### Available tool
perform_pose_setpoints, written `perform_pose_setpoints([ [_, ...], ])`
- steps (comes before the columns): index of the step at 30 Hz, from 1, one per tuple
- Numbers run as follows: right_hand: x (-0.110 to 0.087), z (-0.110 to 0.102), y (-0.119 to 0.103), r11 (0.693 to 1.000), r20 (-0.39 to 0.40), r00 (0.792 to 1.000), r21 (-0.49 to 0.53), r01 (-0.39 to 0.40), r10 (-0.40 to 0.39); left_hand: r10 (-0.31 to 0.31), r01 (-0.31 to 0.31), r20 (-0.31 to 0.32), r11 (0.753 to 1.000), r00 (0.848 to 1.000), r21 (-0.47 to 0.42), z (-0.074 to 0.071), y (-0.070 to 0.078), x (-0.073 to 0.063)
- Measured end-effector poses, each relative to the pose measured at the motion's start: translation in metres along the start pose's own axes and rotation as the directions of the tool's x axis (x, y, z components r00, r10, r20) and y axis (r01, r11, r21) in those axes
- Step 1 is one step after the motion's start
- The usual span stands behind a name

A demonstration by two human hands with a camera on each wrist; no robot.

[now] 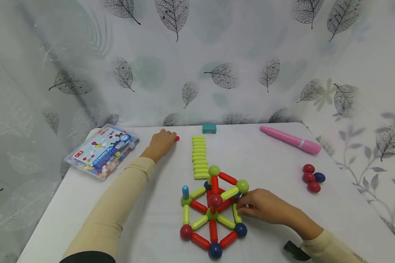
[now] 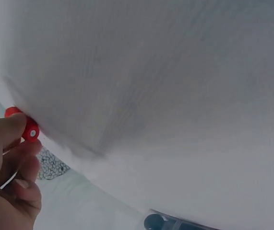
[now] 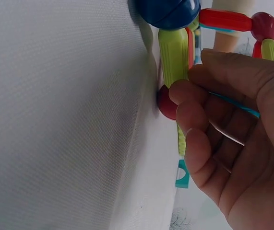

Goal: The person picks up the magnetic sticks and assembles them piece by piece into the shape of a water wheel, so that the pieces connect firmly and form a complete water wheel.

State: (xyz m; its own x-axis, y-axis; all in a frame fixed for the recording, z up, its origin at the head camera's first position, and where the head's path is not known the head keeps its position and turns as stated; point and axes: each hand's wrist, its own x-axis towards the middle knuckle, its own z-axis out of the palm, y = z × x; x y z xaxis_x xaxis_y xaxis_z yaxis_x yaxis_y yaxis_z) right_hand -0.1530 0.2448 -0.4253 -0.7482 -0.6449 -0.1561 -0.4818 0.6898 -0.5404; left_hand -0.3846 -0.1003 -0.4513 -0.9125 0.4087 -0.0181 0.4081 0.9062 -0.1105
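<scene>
My left hand [image 1: 161, 144] is at the back of the table, pinching a red magnetic rod [image 2: 31, 129] between thumb and fingers; one round end shows a small metal dot. In front stands a magnetic rod structure [image 1: 213, 231], a spoked ring of red and lime rods joined by balls, with a raised part at the back. A light blue rod [image 1: 185, 191] stands upright on its left green ball. At its right side my right hand [image 1: 266, 206] grips the structure with curled fingers, close by a lime rod [image 3: 173, 55]. Those fingers hide the joint there.
Behind the structure runs a row of lime rods [image 1: 199, 157], with a teal block [image 1: 209, 128] at the back edge. A clear plastic case [image 1: 102, 149] lies back left. On the right are a pink marker [image 1: 291, 140] and several loose balls [image 1: 308, 178].
</scene>
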Motion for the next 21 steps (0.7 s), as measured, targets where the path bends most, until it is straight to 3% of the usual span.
perform_pose_setpoints([
  [7,0.000,0.000,0.000,1.000,0.016,1.000,0.006,-0.020,0.020,0.007,-0.011,-0.060,0.998,0.998,-0.067,0.003,-0.001,-0.003],
  [10,0.000,-0.001,0.000,1.000,0.020,1.000,0.002,-0.017,0.017,0.045,-0.065,-0.133,0.986,0.990,-0.152,-0.005,0.001,-0.014],
  [13,-0.001,-0.001,0.001,1.000,0.013,1.000,-0.012,-0.013,0.013,0.123,-0.169,-0.208,0.960,0.970,-0.223,-0.022,0.008,-0.036],
  [15,-0.002,-0.001,0.002,1.000,0.004,1.000,-0.016,-0.014,0.014,0.206,-0.267,-0.258,0.935,0.944,-0.232,-0.034,0.016,-0.054],
  [17,-0.004,0.000,0.003,1.000,-0.003,1.000,-0.013,-0.014,0.014,0.296,-0.373,-0.316,0.902,0.901,-0.217,-0.047,0.025,-0.076],
  [18,-0.004,0.000,0.004,1.000,-0.005,1.000,-0.008,-0.013,0.012,0.345,-0.428,-0.349,0.882,0.871,-0.198,-0.052,0.030,-0.087],
  [21,-0.005,0.001,0.005,1.000,-0.006,1.000,0.008,-0.003,0.003,0.480,-0.583,-0.435,0.800,0.762,-0.138,-0.067,0.044,-0.117],
])
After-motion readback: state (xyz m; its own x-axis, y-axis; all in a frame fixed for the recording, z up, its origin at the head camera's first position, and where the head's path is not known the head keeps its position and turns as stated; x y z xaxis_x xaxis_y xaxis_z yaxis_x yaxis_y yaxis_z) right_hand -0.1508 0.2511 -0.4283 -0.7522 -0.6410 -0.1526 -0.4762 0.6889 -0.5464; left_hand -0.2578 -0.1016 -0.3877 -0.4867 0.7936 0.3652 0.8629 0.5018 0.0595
